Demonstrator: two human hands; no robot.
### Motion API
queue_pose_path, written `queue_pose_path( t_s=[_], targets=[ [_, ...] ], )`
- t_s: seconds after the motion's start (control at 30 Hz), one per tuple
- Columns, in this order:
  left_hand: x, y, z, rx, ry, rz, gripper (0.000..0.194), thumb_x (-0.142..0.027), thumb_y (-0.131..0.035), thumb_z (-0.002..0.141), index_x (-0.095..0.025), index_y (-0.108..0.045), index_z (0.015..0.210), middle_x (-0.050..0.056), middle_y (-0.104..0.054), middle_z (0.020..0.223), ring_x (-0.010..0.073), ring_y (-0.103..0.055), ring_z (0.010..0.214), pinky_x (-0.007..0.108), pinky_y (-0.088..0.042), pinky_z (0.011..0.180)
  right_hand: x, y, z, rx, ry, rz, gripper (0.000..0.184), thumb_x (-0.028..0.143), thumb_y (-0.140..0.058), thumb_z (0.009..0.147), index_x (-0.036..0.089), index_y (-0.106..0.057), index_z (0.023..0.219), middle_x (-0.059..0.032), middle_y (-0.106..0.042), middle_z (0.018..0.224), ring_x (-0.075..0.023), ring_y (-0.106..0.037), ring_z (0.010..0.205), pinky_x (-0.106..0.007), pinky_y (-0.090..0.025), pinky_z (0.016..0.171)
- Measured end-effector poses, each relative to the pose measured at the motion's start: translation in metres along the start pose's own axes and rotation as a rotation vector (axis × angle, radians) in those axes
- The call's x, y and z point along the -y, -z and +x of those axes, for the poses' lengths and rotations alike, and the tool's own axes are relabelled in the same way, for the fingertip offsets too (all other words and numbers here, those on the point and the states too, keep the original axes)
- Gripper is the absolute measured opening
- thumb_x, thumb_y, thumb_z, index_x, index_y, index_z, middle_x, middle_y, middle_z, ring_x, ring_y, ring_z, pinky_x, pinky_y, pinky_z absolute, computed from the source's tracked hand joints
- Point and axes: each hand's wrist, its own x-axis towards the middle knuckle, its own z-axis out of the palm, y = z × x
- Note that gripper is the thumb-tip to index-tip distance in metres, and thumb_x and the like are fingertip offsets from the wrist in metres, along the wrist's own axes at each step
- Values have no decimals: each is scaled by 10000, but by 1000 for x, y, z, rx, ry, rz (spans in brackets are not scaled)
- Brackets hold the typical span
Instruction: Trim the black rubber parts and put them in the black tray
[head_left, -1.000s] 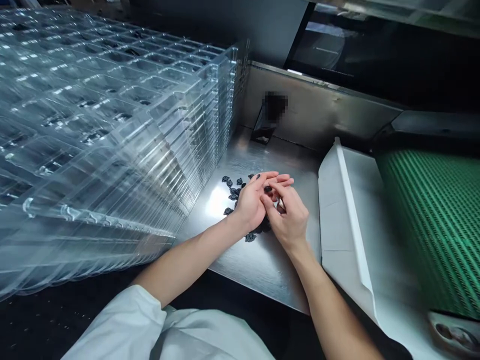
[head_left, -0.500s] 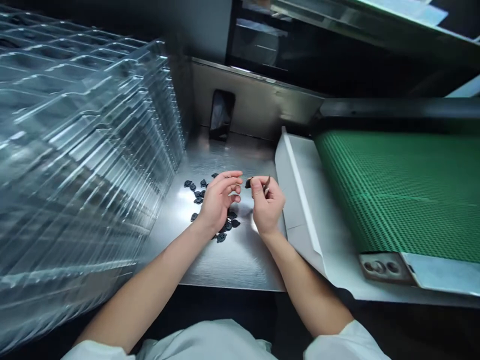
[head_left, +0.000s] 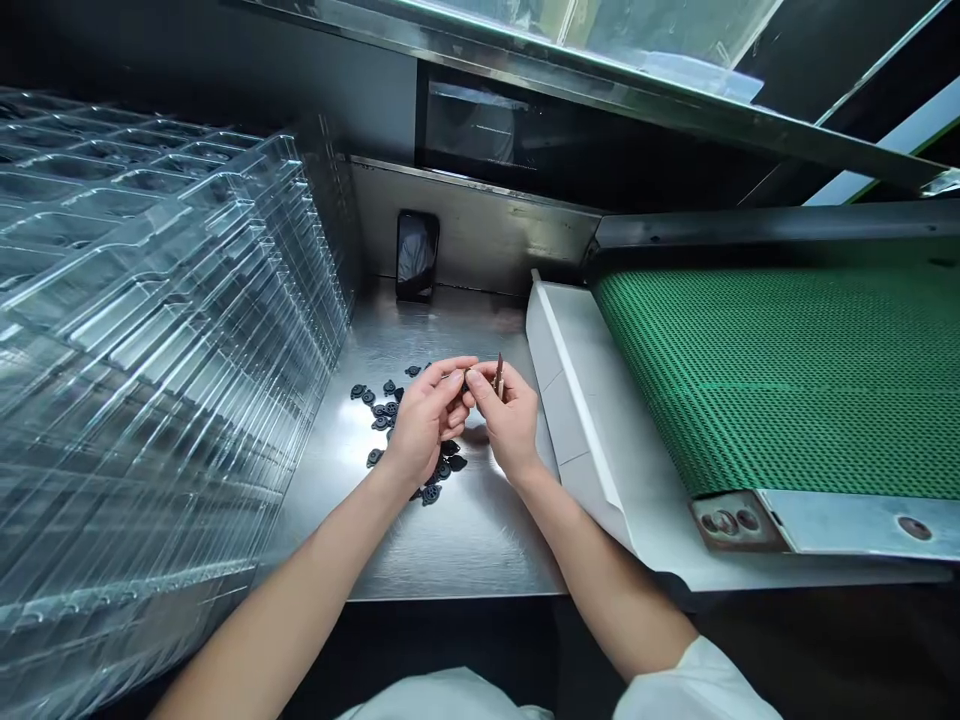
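My left hand [head_left: 422, 418] and my right hand [head_left: 511, 418] meet above the metal worktop [head_left: 480, 545], fingertips pinched together. Between them is a small black plastic part [head_left: 466, 378], mostly covered by the fingers. A thin pointed metal tool [head_left: 499, 370] sticks up from my right hand, held against the palm side by the fingers; it looks like a blade or tweezers, I cannot tell which. Below and left of my hands lie several loose black plastic parts [head_left: 430, 494], round with pointed ends, some hidden behind my left hand.
Tall stacked clear plastic trays [head_left: 172, 330] stand along the left. A phone [head_left: 417, 256] leans on the metal back wall [head_left: 487, 225]. To the right, a white trough [head_left: 592, 400] borders a green conveyor belt [head_left: 787, 380]. A metal-edged shelf [head_left: 570, 70] hangs overhead.
My left hand was apart with its fingers loosely spread; now it has closed in on the black part in my right hand. The camera view has shifted slightly.
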Motion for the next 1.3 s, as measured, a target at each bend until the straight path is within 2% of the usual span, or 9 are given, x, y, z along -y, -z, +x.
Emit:
queue_pose_path(
  t_s=[0.1, 0.27, 0.47, 0.7, 0.83, 0.97, 1.03, 1.13, 1.3],
  targets=[
    [2, -2, 0, -13, -31, 1, 350, -378, -775, 856, -154, -648, 1093, -23, -564, 704, 56, -433, 491, 141, -307, 391, 2, -1, 0, 16, -34, 96, 260, 437, -743, 917, 203, -635, 883, 25, -633, 699, -140, -589, 593, -261, -496, 572],
    [-2, -4, 0, 61, -3, -27, 310, -378, -759, 874, -174, -635, 1073, -41, -524, 675, 51, -408, 470, 132, -266, 379, 7, -1, 2, -22, -3, 130, 281, 433, -770, 889, 199, -643, 797, 31, -608, 608, -130, -562, 542, -248, -487, 534],
    [-6, -2, -2, 157, -23, -45, 276, -291, -713, 889, -163, -626, 1119, -8, -582, 729, 79, -461, 507, 162, -365, 382, 8, 1, 0, 3, -19, 208, 298, 475, -739, 925, 207, -638, 840, 36, -608, 614, -105, -496, 438, -237, -452, 450],
    [-6, -2, -2, 113, -89, -26, 334, -332, -759, 863, -170, -608, 1114, -20, -586, 715, 68, -456, 487, 154, -339, 376, 10, 0, -1, 6, 33, 168, 179, 387, -719, 927, 209, -705, 914, 24, -612, 658, -135, -541, 562, -265, -442, 549],
    [-6, -4, -2, 116, -108, -16, 351, -348, -766, 857, -168, -604, 1111, -25, -572, 714, 67, -454, 489, 157, -335, 377, 9, 3, 0, -31, 78, 44, 151, 363, -681, 934, 216, -715, 923, 17, -603, 695, -147, -510, 615, -282, -418, 594],
    [-7, -3, -3, 113, -131, -25, 324, -336, -741, 881, -173, -585, 1114, -24, -571, 726, 71, -461, 501, 161, -347, 386, 9, 7, 1, -70, 190, -178, 237, 413, -595, 1001, 215, -719, 960, -9, -613, 796, -166, -519, 686, -306, -418, 649],
    [-8, -3, -3, 96, -144, -26, 327, -336, -740, 880, -175, -577, 1114, -25, -572, 725, 70, -455, 498, 162, -341, 386, 9, 8, 0, -49, 270, -245, 331, 455, -486, 1064, 214, -703, 996, -30, -622, 866, -184, -555, 748, -318, -433, 684],
    [-10, -3, -2, 60, -169, -20, 352, -352, -757, 861, -178, -579, 1110, -30, -566, 713, 68, -438, 494, 162, -323, 387, 10, 8, -1, 16, 377, -353, 390, 416, -351, 1117, 216, -663, 997, -56, -630, 927, -207, -600, 855, -338, -455, 769],
    [-11, -3, -3, 23, -181, -1, 402, -391, -793, 820, -189, -588, 1100, -43, -543, 676, 67, -415, 484, 168, -293, 400, 10, 5, -3, 72, 439, -536, 290, 337, -415, 1105, 222, -605, 917, -48, -611, 858, -193, -581, 768, -317, -428, 715]
  ],
)
